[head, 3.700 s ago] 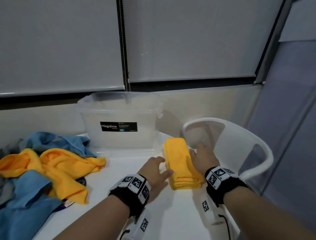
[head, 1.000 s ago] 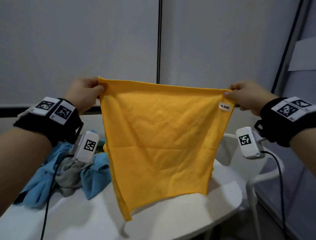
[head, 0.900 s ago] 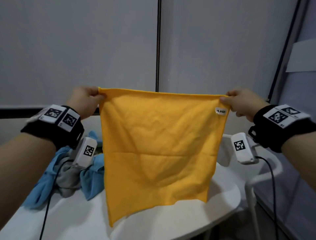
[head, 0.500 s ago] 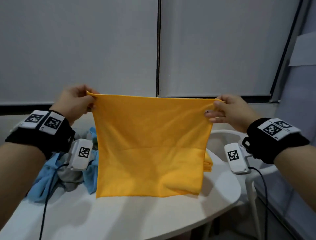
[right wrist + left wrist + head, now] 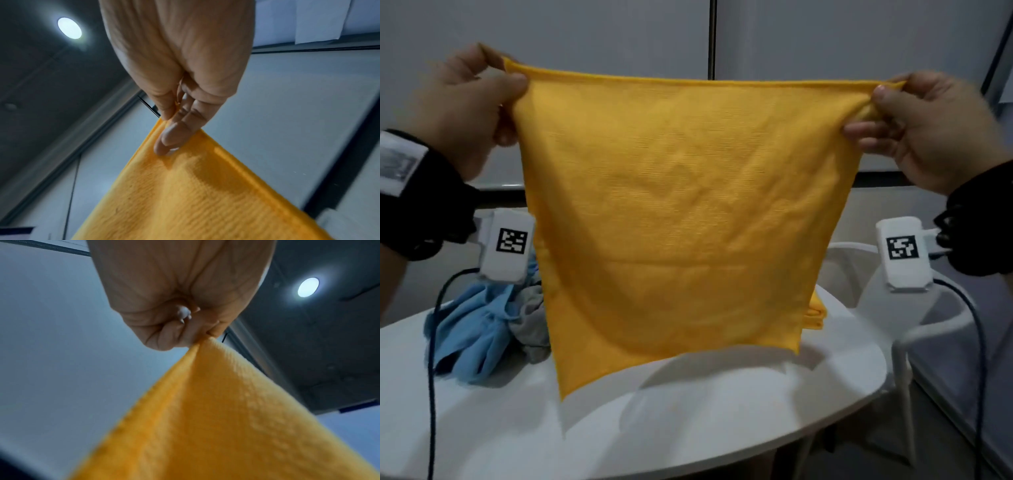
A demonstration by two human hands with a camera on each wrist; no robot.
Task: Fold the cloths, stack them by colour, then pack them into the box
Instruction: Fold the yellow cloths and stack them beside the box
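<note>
I hold a yellow cloth (image 5: 681, 212) spread flat in the air above the white table (image 5: 688, 438). My left hand (image 5: 469, 102) pinches its top left corner and my right hand (image 5: 914, 126) pinches its top right corner. The left wrist view shows my left hand (image 5: 185, 331) gripping the yellow cloth (image 5: 205, 426) at its corner. In the right wrist view my right hand (image 5: 174, 116) pinches the yellow cloth (image 5: 195, 203). A stack of folded yellow cloths (image 5: 816, 317) peeks out behind the hanging cloth. The box is hidden behind the cloth.
A heap of blue cloths (image 5: 476, 329) with a grey cloth (image 5: 530, 325) lies on the table's left. A white chair (image 5: 914, 329) stands at the table's right edge. Cables hang from both wrist cameras.
The hanging cloth has been lifted: half a second ago its bottom edge lay on the table, now it hangs free. My hands have moved up and further apart.
</note>
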